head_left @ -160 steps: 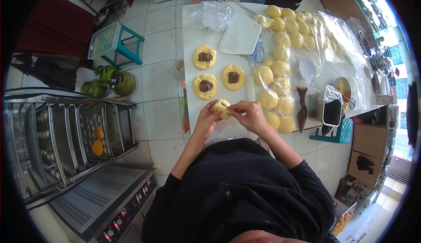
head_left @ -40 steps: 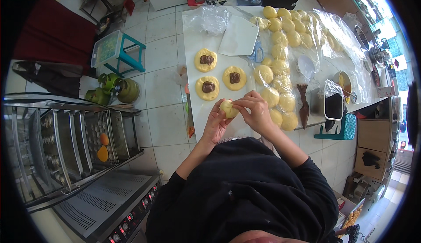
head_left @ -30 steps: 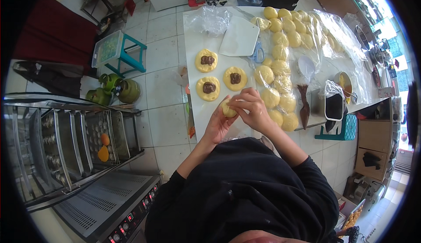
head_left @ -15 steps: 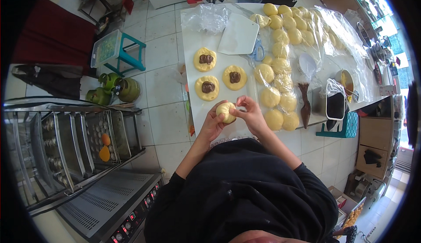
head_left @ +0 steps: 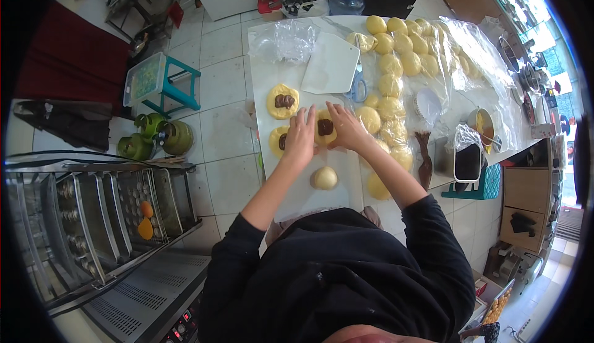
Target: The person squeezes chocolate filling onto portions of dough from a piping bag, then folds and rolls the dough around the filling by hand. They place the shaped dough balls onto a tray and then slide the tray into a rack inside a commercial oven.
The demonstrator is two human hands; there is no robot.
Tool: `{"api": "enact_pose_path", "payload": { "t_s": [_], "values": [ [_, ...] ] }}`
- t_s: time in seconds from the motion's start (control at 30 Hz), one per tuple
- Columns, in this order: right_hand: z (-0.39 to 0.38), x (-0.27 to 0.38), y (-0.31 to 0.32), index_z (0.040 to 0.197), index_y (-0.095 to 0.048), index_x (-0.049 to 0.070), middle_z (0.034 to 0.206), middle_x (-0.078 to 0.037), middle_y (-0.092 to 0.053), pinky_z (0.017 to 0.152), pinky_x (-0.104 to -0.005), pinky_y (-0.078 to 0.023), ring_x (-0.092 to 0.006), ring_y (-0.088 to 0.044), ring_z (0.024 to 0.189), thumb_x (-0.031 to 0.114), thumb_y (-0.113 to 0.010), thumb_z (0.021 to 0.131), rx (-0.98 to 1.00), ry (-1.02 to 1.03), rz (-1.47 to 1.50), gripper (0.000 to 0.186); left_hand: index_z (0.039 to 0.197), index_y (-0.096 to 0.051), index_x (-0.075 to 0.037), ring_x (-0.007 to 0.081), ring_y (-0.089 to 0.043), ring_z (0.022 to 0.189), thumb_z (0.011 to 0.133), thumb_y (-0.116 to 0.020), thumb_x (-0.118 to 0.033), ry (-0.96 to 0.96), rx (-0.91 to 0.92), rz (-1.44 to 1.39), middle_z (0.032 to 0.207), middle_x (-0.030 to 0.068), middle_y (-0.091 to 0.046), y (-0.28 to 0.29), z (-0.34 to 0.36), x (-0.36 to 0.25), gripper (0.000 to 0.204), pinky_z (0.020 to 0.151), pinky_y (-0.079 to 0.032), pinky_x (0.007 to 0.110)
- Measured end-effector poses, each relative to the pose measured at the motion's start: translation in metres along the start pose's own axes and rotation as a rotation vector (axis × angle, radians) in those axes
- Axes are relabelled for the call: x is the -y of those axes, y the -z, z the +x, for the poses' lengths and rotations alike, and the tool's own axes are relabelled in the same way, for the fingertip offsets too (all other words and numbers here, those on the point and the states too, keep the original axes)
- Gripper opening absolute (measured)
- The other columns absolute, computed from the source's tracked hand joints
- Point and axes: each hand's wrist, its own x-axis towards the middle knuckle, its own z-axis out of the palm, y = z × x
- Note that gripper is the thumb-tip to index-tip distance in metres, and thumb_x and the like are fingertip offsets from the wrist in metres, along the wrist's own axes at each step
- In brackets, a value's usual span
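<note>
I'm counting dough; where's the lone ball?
In the head view, slightly right of centre: the lone ball sits between the right hand and the dark shirt.

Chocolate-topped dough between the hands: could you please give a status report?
Left hand and right hand open, flanking the chocolate-topped dough. Dough lying on the table. Left hand partly covering another topped round.

Daylight enters from the right, where the glass window (head_left: 544,35) burns out white; glare streaks the clear, crinkled plastic sheet (head_left: 479,71); the round, pale-yellow dough ball (head_left: 325,178) shades darker leftward; the dark-red cloth curtain (head_left: 68,64) sits dim; straight edges bend near the black rim.
</note>
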Motion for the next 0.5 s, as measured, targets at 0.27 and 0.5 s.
{"api": "enact_pose_path", "payload": {
  "t_s": [0.27, 0.5],
  "values": [
    [0.023, -0.005, 0.013, 0.106, -0.044, 0.004, 0.099, -0.014, -0.045, 0.080, -0.0367, -0.039, -0.0317, -0.044, 0.096, 0.014, -0.072, 0.047, 0.226, -0.120, 0.202, 0.066, 0.095, -0.045, -0.002, 0.0339, -0.051, 0.082, 0.046, -0.070, 0.003, 0.038, 0.303, 0.022, 0.094, 0.0163, -0.047, -0.024, 0.038, 0.022, 0.055, 0.072, -0.045, 0.037],
    [0.012, -0.005, 0.007, 0.089, -0.055, 0.001, 0.086, -0.014, -0.051, 0.072, -0.0359, -0.043, -0.0310, -0.052, 0.080, 0.012, -0.068, 0.051, -0.062, -0.013, 0.049, 0.041, 0.095, -0.047, -0.005, 0.0292, -0.050, 0.085, 0.050, -0.067, 0.004, -0.008, 0.188, 0.100, 0.088, 0.0132, -0.050, -0.028, 0.031, 0.023, 0.050, 0.071, -0.044, 0.037]
  ]
}}
